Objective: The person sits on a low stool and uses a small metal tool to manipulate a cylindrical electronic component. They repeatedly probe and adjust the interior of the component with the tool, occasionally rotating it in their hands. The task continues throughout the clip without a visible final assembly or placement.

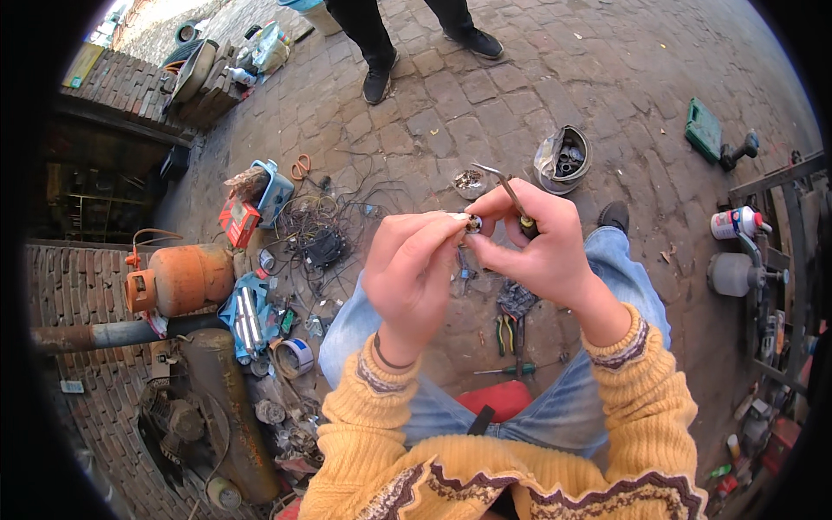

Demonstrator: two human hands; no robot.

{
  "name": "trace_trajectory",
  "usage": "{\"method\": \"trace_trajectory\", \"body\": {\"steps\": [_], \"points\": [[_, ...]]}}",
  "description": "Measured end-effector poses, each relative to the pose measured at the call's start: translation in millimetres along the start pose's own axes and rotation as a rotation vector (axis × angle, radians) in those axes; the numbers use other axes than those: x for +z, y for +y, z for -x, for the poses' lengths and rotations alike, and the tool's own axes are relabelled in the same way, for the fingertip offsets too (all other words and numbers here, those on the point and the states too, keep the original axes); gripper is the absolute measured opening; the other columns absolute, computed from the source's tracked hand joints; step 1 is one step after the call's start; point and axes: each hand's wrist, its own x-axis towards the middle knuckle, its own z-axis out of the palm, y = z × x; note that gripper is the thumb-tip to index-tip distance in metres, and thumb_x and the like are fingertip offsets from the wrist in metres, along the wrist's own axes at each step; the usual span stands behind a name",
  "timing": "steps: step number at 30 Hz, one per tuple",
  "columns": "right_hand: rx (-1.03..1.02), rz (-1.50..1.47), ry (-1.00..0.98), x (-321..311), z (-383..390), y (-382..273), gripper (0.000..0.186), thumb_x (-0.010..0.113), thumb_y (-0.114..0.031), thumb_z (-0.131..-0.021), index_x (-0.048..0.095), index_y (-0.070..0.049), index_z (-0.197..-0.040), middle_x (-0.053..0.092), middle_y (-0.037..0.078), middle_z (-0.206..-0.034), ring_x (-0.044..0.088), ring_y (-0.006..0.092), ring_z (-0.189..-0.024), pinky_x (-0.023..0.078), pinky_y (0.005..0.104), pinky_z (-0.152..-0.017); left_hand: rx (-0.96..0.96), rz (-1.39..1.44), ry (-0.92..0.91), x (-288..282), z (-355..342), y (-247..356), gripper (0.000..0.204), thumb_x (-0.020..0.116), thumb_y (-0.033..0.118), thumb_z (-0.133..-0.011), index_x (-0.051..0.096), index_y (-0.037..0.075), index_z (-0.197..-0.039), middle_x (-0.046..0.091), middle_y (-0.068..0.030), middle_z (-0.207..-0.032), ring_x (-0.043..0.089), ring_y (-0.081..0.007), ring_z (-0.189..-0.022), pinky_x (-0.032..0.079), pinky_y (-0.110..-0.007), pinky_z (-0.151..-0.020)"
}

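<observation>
Left hand (407, 277) and right hand (550, 238) both pinch a tiny part (474, 224) over the paving (468, 130); right's also gripping a tool (514, 198). White can (733, 224) by the rack's (780, 178) left edge has a printed label, too small to read.

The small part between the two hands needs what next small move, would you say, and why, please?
Probably turn the right hand so the tip of the curved tool meets the small part, with the left hand steadying it. The fingers of both hands seem to meet at the part, while the tool's tip points away from it.
</observation>
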Motion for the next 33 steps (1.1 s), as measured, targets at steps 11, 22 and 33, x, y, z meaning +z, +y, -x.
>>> {"method": "trace_trajectory", "body": {"steps": [11,22,33], "points": [[-0.106,0.138,-0.056,-10.3,-4.8,6.5,0.023,0.078,-0.008,-0.077,0.071,-0.002,-0.098,0.071,0.01,-0.091,0.07,0.0198,-0.077,0.053,0.0284,-0.062,-0.077,0.034,-0.087,-4.9,-3.8,-6.0,0.021,0.073,-0.006,-0.082,0.073,0.0,-0.101,0.072,-0.0119,-0.094,0.07,-0.0215,-0.079,0.055,-0.029,-0.067],[-0.287,0.247,-0.013,-6.8,-3.7,19.5,0.02,0.076,-0.007,-0.077,0.071,-0.005,-0.097,0.072,0.009,-0.089,0.07,0.0245,-0.074,0.055,0.0306,-0.061,0.001,-0.085,-0.08,-3.7,-1.6,-9.4,0.021,0.076,-0.003,-0.077,0.072,0.002,-0.097,0.072,-0.0112,-0.09,0.071,-0.0237,-0.077,0.056,-0.03,-0.068],[-0.169,0.138,0.041,2.2,2.3,11.3,0.023,0.078,-0.007,-0.076,0.073,-0.004,-0.098,0.071,0.006,-0.083,0.061,0.0146,-0.061,0.047,0.0263,-0.052,0.082,-0.236,0.092,5.7,4.2,0.7,0.024,0.077,-0.004,-0.072,0.072,0.003,-0.094,0.072,-0.0089,-0.088,0.07,-0.0232,-0.075,0.055,-0.031,-0.066]]}}
